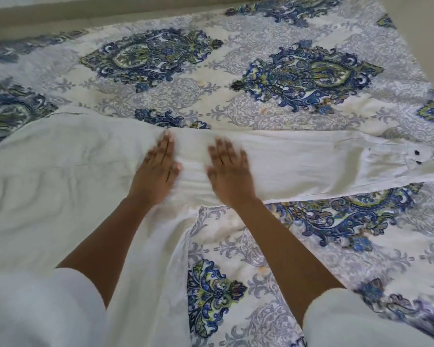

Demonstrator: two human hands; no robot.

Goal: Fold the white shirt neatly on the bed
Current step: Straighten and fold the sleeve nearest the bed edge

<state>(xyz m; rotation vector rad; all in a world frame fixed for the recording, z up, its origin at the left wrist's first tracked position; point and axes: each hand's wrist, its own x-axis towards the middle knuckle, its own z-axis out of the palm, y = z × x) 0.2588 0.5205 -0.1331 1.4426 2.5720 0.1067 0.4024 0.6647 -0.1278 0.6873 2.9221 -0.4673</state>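
The white shirt [68, 169] lies spread on the bed, its body at the left. One long sleeve [311, 161] stretches to the right and ends in a cuff with two dark buttons [416, 156]. My left hand [158, 169] rests flat, palm down, where the sleeve meets the body. My right hand [229, 171] lies flat on the sleeve just beside it, fingers spread. Both hands are slightly blurred. Neither hand grips the cloth. A strip of the shirt runs toward me between my forearms.
The bedspread [286, 78] is white with blue, green and grey paisley medallions. Its far edge runs along the top of the view, its right edge at the upper right. My white sleeves fill the bottom corners.
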